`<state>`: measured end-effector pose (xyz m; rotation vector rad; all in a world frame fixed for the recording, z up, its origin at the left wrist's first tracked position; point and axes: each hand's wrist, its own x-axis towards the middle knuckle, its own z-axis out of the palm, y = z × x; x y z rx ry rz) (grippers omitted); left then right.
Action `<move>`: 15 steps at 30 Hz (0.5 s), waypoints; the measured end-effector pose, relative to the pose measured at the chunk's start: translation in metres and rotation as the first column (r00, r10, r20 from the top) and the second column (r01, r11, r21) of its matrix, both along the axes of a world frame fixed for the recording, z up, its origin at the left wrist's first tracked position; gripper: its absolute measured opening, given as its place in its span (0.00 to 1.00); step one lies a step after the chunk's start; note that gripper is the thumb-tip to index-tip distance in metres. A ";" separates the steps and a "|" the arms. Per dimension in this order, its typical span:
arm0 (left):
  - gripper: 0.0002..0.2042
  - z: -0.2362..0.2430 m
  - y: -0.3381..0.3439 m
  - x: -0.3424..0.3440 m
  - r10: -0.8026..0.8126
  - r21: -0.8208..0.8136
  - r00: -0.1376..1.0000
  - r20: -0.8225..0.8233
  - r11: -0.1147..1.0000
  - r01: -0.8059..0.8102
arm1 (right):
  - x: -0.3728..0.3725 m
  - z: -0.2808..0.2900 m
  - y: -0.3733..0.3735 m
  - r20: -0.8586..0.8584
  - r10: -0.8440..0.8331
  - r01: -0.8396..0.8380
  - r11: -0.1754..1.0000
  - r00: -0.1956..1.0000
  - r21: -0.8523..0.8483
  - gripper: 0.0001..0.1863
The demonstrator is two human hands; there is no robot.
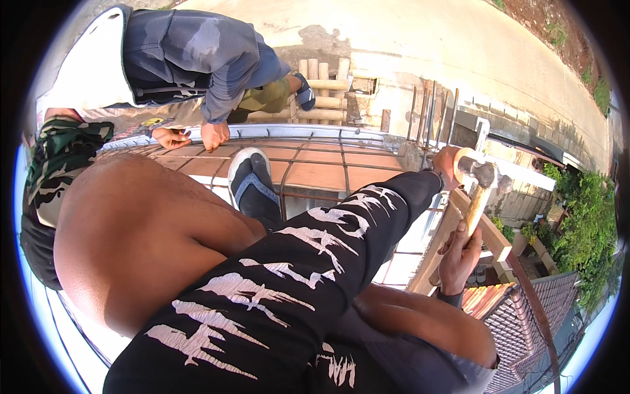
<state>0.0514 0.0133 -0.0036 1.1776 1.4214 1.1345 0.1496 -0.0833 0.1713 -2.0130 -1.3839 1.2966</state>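
Observation:
My right hand (459, 259) is wrapped round the wooden handle of a hammer (477, 207), its head up. Stretched out to the right in a black sleeve with white print, my left arm ends in my left hand (447, 165). Its fingers are curled closed behind the hammer head, beside a pale orange round-edged piece (464, 161); what they grip is partly hidden. Upright steel bars (433, 121) stand just beyond that hand. Below it a wooden board (485, 230) runs past the hammer handle.
Under my sandalled foot (251, 180) a rebar grid (315, 154) lies over orange panels. At the far left a co-worker in a blue jacket (190, 52) has both hands at the grid's metal edge (295, 131). White pipes (518, 172), a tiled roof (525, 322) and greenery (584, 217) are on the right.

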 end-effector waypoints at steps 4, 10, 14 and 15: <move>0.14 -0.009 0.002 -0.010 -0.037 -0.003 0.995 -0.098 0.999 0.036 | -0.018 0.006 0.007 -0.029 0.007 0.005 0.918 1.000 0.395 0.12; 0.14 0.020 -0.005 -0.007 -0.089 0.040 0.992 0.086 0.996 0.086 | 0.005 -0.012 -0.005 0.392 0.256 -0.341 0.925 0.884 0.166 0.10; 0.14 0.008 -0.007 -0.018 -0.075 -0.019 0.997 0.006 0.997 0.075 | -0.019 0.014 0.010 0.016 -0.083 0.079 0.985 0.996 0.156 0.16; 0.14 0.003 -0.007 -0.018 -0.041 0.004 0.999 0.006 0.999 0.041 | -0.021 0.016 0.010 -0.025 -0.100 0.103 0.957 0.995 0.271 0.16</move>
